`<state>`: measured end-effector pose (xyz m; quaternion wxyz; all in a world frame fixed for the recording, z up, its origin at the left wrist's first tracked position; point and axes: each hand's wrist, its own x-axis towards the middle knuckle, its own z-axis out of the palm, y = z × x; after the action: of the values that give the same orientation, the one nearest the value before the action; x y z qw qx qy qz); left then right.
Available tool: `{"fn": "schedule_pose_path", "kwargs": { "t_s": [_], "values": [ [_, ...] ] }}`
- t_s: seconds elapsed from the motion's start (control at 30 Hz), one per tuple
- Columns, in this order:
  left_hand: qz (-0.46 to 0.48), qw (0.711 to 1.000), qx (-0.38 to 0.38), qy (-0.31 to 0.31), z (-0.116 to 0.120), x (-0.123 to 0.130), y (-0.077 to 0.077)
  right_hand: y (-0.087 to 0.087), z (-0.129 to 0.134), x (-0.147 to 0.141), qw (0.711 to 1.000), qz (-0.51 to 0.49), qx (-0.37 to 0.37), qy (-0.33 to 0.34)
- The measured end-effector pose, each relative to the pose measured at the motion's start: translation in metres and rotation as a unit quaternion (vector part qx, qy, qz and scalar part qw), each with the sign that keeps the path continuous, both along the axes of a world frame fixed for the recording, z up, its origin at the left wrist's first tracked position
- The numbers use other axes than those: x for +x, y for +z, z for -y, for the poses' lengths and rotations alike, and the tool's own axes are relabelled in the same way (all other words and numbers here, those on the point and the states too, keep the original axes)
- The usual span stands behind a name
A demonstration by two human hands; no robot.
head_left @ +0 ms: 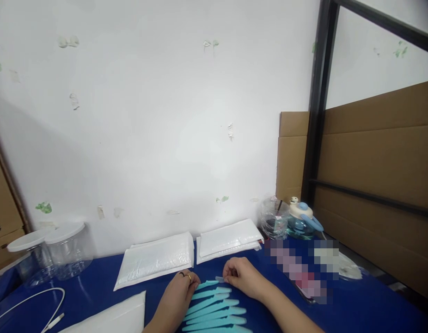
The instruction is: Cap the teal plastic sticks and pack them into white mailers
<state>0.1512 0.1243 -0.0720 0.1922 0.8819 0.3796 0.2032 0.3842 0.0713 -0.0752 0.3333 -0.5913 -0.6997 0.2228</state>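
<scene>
My left hand (177, 298), with rings on a finger, pinches the handle end of a turquoise eyebrow razor (208, 283). At its other end, my right hand (247, 279) grips a small clear cap (219, 279) between thumb and fingers. Whether the cap touches the blade is too small to tell. Below, several more turquoise razors (217, 306) lie fanned in a row on the blue tabletop (269, 314), their clear-tipped ends pointing right. The lowest ones run out of the picture, and my left hand covers some handle ends.
White padded mailers (158, 256) lie along the wall and front left. Clear jars (70, 256) with white lids and a white cable (58, 319) are left. Right stand a clear plastic cup (274, 219), a blue-handled bottle (302, 224), a blurred-out phone-like item (297, 273) and a metal frame (318, 115).
</scene>
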Motion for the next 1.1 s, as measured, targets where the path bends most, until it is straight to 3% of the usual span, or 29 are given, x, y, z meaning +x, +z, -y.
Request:
{"fn": "schedule_pose_path", "kwargs": {
  "t_s": [0.27,1.1],
  "values": [
    [0.004,1.0,0.0,-0.001,0.0028,-0.0002,0.0011,0.0063,0.0029,-0.0001,1.0,-0.013,-0.004,0.007],
    [-0.002,1.0,0.001,-0.01,0.0017,0.0009,0.0018,-0.001,-0.0024,0.0041,0.998,-0.055,-0.035,0.022]
  ]
}}
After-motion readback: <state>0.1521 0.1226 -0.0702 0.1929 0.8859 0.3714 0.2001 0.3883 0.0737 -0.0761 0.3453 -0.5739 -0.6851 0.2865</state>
